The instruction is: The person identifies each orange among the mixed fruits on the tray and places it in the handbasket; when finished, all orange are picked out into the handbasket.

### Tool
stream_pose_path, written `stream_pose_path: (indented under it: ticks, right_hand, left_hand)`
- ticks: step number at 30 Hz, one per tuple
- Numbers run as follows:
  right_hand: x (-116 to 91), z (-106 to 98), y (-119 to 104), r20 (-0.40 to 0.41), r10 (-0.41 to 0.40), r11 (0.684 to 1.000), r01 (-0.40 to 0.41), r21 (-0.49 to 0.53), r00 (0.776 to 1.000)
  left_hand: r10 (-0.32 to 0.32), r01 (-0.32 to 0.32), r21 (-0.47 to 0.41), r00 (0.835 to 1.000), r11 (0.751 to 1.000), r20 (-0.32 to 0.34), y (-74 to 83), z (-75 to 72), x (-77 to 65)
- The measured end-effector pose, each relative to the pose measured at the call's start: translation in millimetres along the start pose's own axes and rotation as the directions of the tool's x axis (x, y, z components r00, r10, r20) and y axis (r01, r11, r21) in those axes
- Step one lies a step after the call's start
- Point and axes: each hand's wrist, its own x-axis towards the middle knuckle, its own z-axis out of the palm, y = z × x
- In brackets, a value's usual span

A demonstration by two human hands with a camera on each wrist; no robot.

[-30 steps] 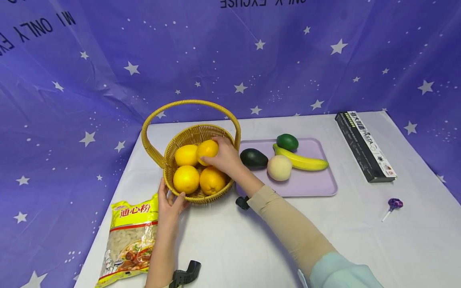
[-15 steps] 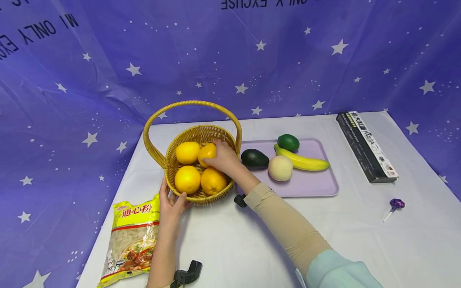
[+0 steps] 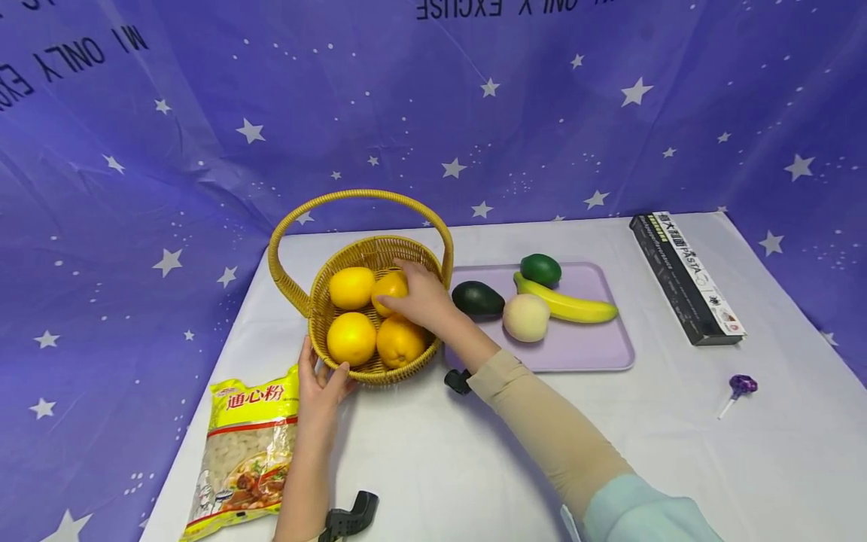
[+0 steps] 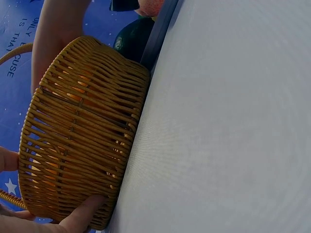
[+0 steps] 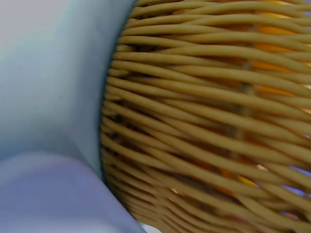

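Observation:
A wicker basket with a tall hoop handle stands at the left of the table. Inside lie a lemon-like yellow fruit and two oranges, one at the front left and one at the front right. My right hand reaches over the rim and holds another orange among them, thumb on its near side. My left hand holds the basket's near left side, thumb tip at the rim. In the left wrist view, its fingers lie against the woven wall.
Right of the basket, a lilac tray bears an avocado, a peach, a banana and a green fruit. A pasta bag lies beside my left forearm. Farther right are a black pasta box and a lollipop.
My right hand has lowered the orange a little into the basket, and the yellow fruit beside it has shifted slightly. The left hand has stayed in place on the basket.

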Motion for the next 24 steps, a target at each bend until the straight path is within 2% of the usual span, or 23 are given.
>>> stream_pose_path:
  ticks: [7,17,22,24]
  right_hand:
    - [-18.2,-23.4,-10.3,-0.083,-0.133,0.988,0.139,0.061,0.988]
    - [-61.7,-63.2,-28.6,-0.181,-0.183,0.966,0.211,0.149,0.966]
    - [-83.1,-81.4,-30.4,-0.262,-0.214,0.945,0.267,0.187,0.941]
    - [-91.4,-88.7,-29.4,-0.297,-0.233,0.931,0.301,0.205,0.926]
  left_hand:
    - [0.029,-0.029,-0.013,0.999,0.999,0.013,0.9,-1.8,-1.4]
    - [0.032,-0.03,-0.034,0.998,0.999,0.048,1.2,-3.6,2.1]
    - [0.018,-0.016,-0.034,0.998,0.999,0.052,2.6,-4.7,2.5]
    - [0.008,-0.008,-0.009,0.999,1.0,0.049,4.5,-6.2,2.4]
